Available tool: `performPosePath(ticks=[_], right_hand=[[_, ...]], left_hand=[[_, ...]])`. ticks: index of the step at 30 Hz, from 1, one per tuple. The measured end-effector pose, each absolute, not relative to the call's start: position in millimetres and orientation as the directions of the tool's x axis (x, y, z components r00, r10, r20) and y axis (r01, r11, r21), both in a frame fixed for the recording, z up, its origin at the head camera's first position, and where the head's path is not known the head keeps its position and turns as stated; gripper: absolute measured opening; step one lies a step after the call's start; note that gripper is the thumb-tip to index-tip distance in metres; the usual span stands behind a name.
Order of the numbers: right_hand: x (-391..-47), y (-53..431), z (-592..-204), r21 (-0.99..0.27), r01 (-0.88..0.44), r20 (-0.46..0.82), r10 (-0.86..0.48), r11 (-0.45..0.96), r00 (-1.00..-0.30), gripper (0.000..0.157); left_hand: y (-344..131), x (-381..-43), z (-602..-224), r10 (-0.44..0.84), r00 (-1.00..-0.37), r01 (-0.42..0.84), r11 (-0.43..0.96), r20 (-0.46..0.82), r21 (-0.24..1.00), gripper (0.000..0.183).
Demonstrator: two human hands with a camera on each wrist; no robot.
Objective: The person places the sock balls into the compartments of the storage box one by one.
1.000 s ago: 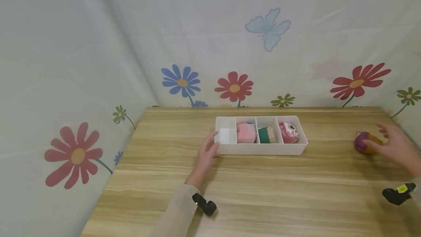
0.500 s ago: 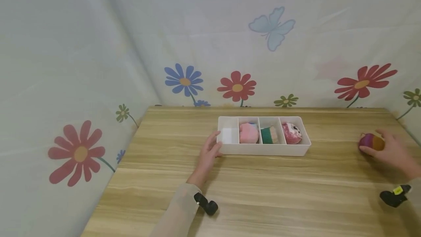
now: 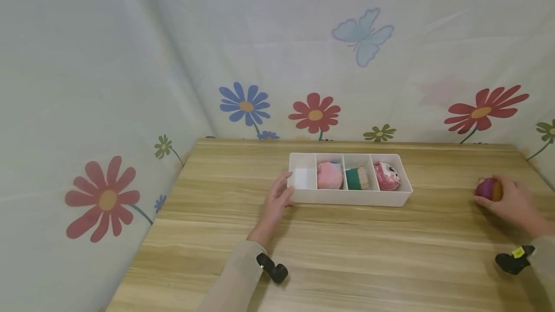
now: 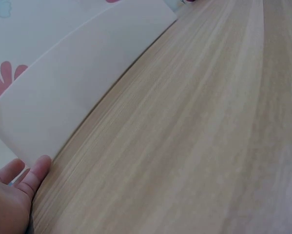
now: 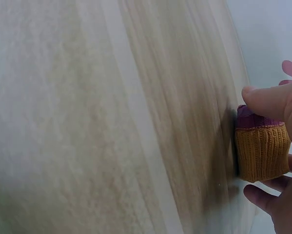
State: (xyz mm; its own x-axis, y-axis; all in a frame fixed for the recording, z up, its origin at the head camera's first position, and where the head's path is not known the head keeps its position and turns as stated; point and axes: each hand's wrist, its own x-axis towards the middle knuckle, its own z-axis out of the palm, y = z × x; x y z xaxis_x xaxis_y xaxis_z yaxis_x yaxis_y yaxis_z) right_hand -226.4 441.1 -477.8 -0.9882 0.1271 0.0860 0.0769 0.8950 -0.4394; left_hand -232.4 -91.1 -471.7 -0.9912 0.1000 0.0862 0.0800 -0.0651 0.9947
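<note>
My right hand [image 3: 516,203] grips a rolled-up sock [image 3: 486,188], purple with a mustard ribbed cuff, at the right of the table. In the right wrist view the thumb lies over the purple part of the sock [image 5: 260,153], with fingers on its other side. A long white divided box [image 3: 347,198] stands near the back. My left hand [image 3: 276,201] touches its left end with relaxed fingers; in the left wrist view a fingertip meets the lower corner of the box [image 4: 82,73]. The box's leftmost compartment is bare inside.
The other compartments hold a pink rolled sock [image 3: 329,175], a green and beige one [image 3: 356,178] and a red and white one with a face pattern [image 3: 387,177]. Behind the wooden table [image 3: 347,254] hangs a flower-printed cloth [image 3: 269,37].
My right hand has closed its fingers and thumb around the purple and mustard sock, which has turned slightly. The left hand stays at the box. The whole head view has shifted a little.
</note>
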Motion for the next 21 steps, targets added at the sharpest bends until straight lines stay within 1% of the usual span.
performPosePath(ticks=[4,8,16,21], right_hand=[[-226.3,440.6,-478.9,-0.433,0.063,0.106,0.12,0.899,-0.987,0.082],[-226.4,441.9,-480.1,-0.427,0.052,0.108,0.108,0.903,-0.988,0.082],[-224.8,442.1,-482.6,-0.424,0.071,0.082,0.116,0.903,-0.99,0.094],[-222.3,438.3,-481.0,-0.42,0.072,0.089,0.12,0.904,-0.989,0.087]], left_hand=[[-91.3,-232.0,-471.3,0.1,-0.991,0.078,-0.057,0.084,0.995,0.043],[-91.9,-232.4,-471.9,0.106,-0.991,0.073,-0.054,0.078,0.996,0.043],[-93.7,-232.8,-471.1,0.136,-0.989,0.052,-0.048,0.058,0.998,0.044],[-93.5,-233.1,-472.1,0.135,-0.988,0.067,-0.046,0.072,0.997,0.044]])
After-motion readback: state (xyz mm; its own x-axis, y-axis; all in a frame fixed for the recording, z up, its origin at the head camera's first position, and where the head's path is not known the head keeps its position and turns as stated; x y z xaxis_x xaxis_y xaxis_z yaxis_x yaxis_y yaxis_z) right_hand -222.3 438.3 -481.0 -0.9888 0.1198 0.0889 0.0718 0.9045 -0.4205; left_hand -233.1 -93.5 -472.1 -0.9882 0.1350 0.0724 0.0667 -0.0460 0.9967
